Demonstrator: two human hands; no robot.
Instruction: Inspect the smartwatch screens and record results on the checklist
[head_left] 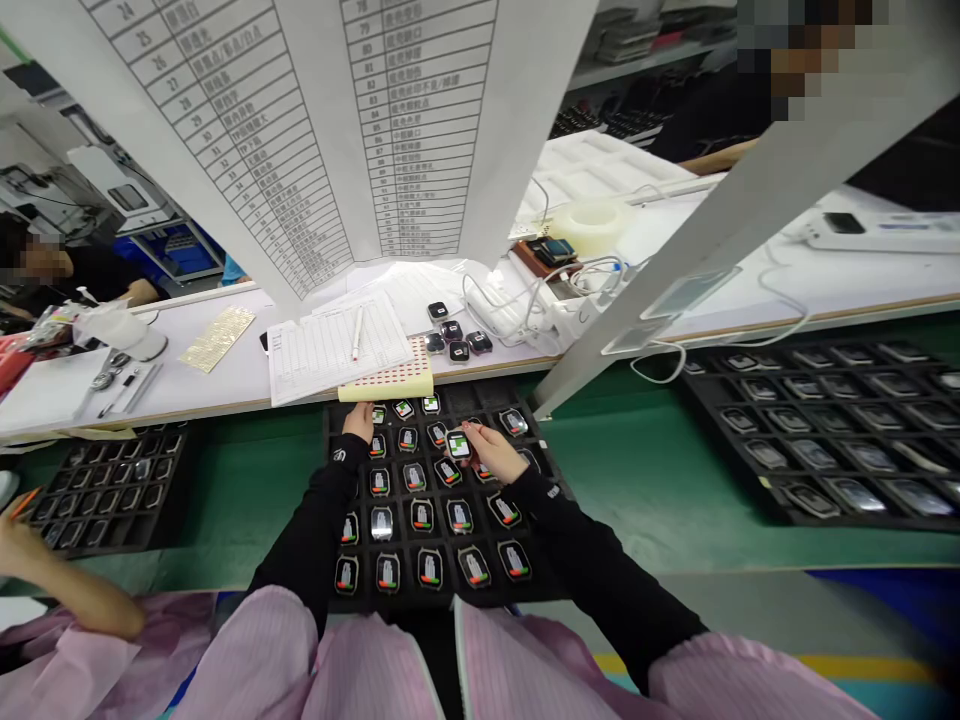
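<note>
A black compartment tray (442, 535) lies in front of me, filled with rows of smartwatch bodies without straps, most with lit screens. Between the thumb and fingers of my right hand (495, 452) is a smartwatch (458, 446), lifted over the tray's middle, its screen white and green. My left hand (359, 422) is at the tray's far left corner, fingers closed at the edge of another smartwatch (378, 413) with a lit screen. Beside that one, two more watches, a tilted one (404, 408) and an upright one (430, 403), show similar green and white screens.
Behind the tray, a shelf carries a paper form (330, 350) with a pen, a red-dotted sticker sheet (390, 375), several small watches (458, 351) and a white charger with cables (499, 310). A slanted post (600, 340) stands right. More trays (817, 430) flank mine. A co-worker's arm (67, 580) is left.
</note>
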